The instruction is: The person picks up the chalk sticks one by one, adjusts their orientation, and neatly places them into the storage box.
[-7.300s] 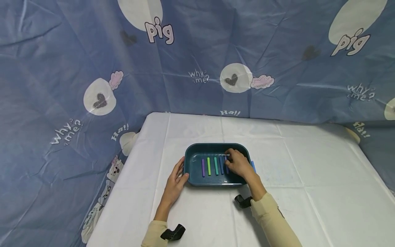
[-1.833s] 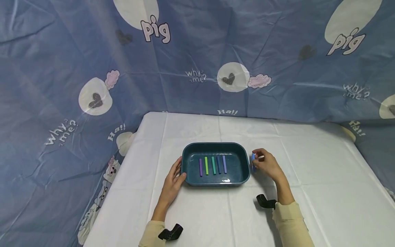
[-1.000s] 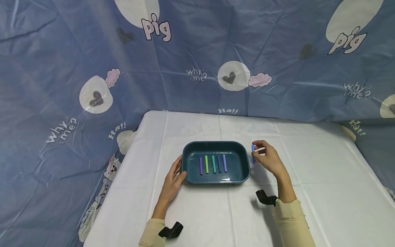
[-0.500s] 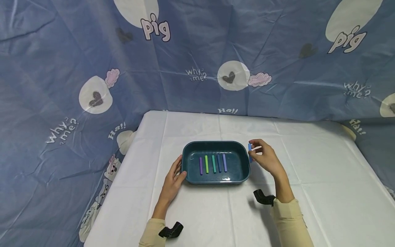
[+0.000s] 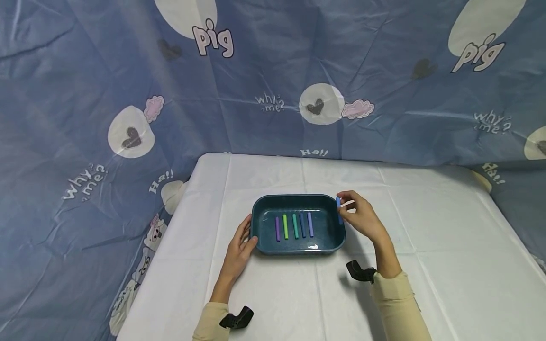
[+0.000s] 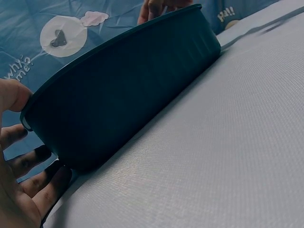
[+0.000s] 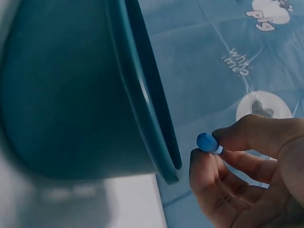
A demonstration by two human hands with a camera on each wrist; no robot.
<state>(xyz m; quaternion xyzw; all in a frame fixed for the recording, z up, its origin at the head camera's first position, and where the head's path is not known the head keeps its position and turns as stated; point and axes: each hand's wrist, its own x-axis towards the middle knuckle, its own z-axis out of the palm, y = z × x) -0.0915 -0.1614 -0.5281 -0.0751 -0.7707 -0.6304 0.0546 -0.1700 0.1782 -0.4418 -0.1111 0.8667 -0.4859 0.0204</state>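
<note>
My right hand point(image 5: 360, 215) pinches a short blue stick point(image 5: 339, 208) between thumb and fingertips, above the right rim of a dark teal tray point(image 5: 273, 251). In the right wrist view one end of the blue stick point(image 7: 207, 142) shows, apart from the tray wall point(image 7: 61, 90). My left hand point(image 5: 239, 251) holds the tray's left end, thumb at the rim and fingers against the outer wall, as the left wrist view shows. Inside lie a purple stick point(image 5: 277, 229), a lime green stick point(image 5: 285, 227), a teal stick point(image 5: 295, 226), a dark blue stick point(image 5: 302, 225) and a lavender stick point(image 5: 310, 224), side by side.
A white cloth point(image 5: 452, 227) covers the table under the tray. Behind it hangs a blue printed curtain point(image 5: 264, 57). Black wrist cameras sit at the left cuff point(image 5: 237, 318) and the right cuff point(image 5: 360, 272).
Earlier my right hand was at the lavender stick inside the tray, and the blue stick lay outside. It has since picked up the blue stick and moved left to the rim. The left hand stayed.
</note>
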